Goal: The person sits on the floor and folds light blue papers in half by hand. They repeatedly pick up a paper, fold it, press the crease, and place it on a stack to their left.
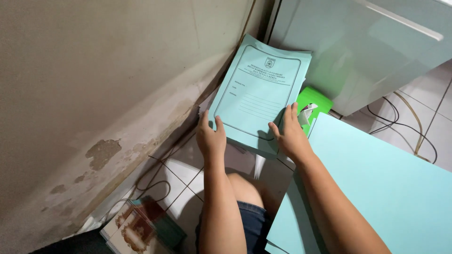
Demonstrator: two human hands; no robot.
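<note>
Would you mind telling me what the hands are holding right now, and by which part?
Both hands hold a stack of light green printed folders by its near edge: the left hand at the lower left corner, the right hand at the lower right.

Stained beige wall (94,70) left; pale tiled floor (423,99); glossy white cabinet (358,42); cables (400,122) trailing across tiles.

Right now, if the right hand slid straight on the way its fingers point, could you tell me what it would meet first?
The right hand points up across the stack of pale green printed paper folders it grips. Beyond the stack's far edge, it would probably meet the glossy white cabinet, though depth is unclear.
</note>
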